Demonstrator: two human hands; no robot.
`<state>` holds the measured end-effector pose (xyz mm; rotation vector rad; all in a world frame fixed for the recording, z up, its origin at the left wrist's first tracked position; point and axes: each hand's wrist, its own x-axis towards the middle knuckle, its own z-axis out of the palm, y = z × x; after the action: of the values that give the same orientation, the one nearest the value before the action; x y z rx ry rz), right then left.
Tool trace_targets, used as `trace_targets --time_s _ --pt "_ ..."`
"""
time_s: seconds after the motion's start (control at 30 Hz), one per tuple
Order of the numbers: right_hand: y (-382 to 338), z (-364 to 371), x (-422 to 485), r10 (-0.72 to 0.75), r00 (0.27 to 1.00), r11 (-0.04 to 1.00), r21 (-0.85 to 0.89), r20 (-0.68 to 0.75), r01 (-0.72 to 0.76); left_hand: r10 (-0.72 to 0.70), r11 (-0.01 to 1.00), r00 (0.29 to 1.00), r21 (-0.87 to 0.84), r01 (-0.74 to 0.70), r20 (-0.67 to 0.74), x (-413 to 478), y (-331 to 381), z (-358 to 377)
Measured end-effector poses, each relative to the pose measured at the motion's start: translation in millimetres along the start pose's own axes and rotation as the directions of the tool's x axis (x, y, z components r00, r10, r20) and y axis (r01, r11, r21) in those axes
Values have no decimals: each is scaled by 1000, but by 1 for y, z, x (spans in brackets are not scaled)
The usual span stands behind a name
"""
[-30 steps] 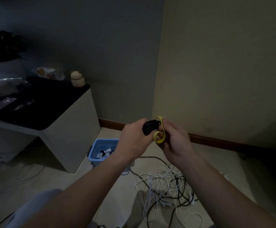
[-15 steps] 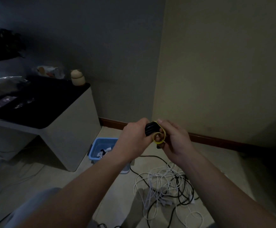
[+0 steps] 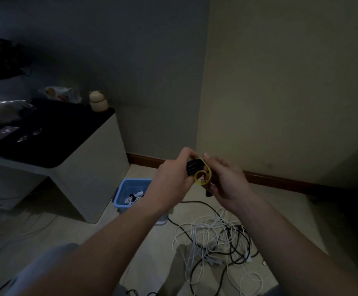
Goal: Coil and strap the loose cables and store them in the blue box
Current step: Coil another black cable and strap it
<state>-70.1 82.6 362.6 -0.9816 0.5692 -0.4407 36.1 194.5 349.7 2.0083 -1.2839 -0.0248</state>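
My left hand (image 3: 171,180) grips a coiled black cable (image 3: 193,167) at chest height. My right hand (image 3: 227,180) pinches a yellow strap (image 3: 204,178) that loops over the end of the coil and curls into a small ring below it. A dark plug end hangs under my right hand. On the floor below lies a tangle of white and black cables (image 3: 216,242). The blue box (image 3: 129,189) stands on the floor to the left of my hands, with a few strapped cables inside; my left forearm hides its right side.
A white side table with a black top (image 3: 71,150) stands left of the box, carrying a remote, bags and a small figurine (image 3: 98,101). Wall corner and brown skirting (image 3: 280,180) lie behind. Thin cables trail along the floor at the far left.
The strap has been drawn further round the coil, its free loop curling tighter beneath. Both hands stayed close together at almost the same place.
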Motion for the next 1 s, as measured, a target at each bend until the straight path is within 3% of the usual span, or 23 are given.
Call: trace_targets --time_s 0.33,0.53,0.77,1.0 --pt "-1 1 0 -20 998 1000 13 60 19 -29 990 999 -137 23 -45 3 -8 -2" --pt "11 2 -5 27 997 993 -118 76 -18 -180 952 980 -267 151 -86 9 -11 -6" --pt "18 0 1 15 999 975 -223 -34 -23 -275 913 961 -302 274 39 10 -12 -3" --pt "22 -3 -1 72 997 949 -304 -39 -80 -232 936 951 -218 275 205 12 -18 -11"
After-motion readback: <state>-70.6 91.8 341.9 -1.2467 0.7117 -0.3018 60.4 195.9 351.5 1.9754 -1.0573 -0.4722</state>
